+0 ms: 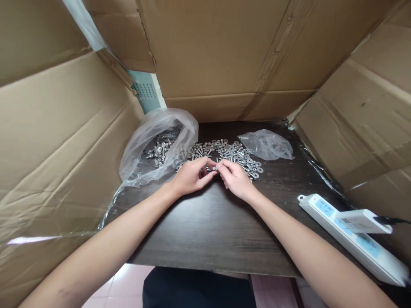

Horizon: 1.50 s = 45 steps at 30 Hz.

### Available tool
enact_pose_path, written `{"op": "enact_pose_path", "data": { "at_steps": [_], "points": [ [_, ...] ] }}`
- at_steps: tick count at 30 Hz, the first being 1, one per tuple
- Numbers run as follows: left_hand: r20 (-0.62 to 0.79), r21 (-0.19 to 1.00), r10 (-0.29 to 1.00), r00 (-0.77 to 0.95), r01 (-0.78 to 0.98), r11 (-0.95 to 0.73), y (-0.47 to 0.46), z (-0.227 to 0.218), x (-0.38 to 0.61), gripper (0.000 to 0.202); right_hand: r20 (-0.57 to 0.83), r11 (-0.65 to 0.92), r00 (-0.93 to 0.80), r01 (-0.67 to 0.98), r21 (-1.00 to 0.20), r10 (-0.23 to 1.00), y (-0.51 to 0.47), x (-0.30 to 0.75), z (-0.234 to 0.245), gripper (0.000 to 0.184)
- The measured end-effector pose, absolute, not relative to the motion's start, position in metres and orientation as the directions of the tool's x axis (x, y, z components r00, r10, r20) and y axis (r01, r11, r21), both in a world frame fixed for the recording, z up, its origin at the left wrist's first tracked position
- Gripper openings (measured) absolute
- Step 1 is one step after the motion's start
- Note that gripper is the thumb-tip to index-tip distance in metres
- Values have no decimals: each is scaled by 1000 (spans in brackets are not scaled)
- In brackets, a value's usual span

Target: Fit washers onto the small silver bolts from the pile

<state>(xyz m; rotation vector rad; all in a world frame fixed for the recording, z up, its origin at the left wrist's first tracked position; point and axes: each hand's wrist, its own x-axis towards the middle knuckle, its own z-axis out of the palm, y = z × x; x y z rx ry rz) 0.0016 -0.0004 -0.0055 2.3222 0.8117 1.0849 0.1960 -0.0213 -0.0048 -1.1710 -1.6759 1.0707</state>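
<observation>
My left hand (192, 176) and my right hand (236, 179) meet over the middle of the table. Between their fingertips is a small metal bolt (214, 168), lying roughly sideways. The left thumb and fingers pinch one end; the right fingers are closed around the other, and hide whatever small part sits there. Just beyond the hands spreads a pile of loose bolts, nuts and washers (236, 154). To the left, an open clear plastic bag (128, 160) holds many metal bolts (162, 149).
A smaller crumpled plastic bag (269, 144) lies at the back right. On the right side of the dark table (205, 231) rests a white power strip (349, 239) with a plugged-in adapter (364, 221). Cardboard walls (221, 51) enclose the back and both sides.
</observation>
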Motion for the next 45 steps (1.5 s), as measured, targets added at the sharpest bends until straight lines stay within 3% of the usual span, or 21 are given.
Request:
{"op": "enact_pose_path", "data": {
  "at_steps": [6,19,25,33,40,45],
  "points": [
    [527,609,671,522,319,-726,0,-6,2,13,133,193,-242,242,-951,961,-21,197,-6,20],
    [483,638,694,534,328,-697,3,-6,2,14,155,238,-263,320,-917,952,-24,198,0,32],
    [494,645,681,541,298,-704,3,-7,2,15,130,225,-291,322,-919,948,-23,199,0,23],
    [547,640,682,486,282,-715,0,-3,3,11,188,290,-294,353,-890,937,-25,197,4,31],
    [575,612,654,491,272,-742,-1,-1,4,12,178,274,-308,304,-912,935,-25,199,1,19],
    [554,650,671,493,247,-718,-2,-1,5,12,211,327,-341,329,-886,916,-23,197,2,34]
  ]
}}
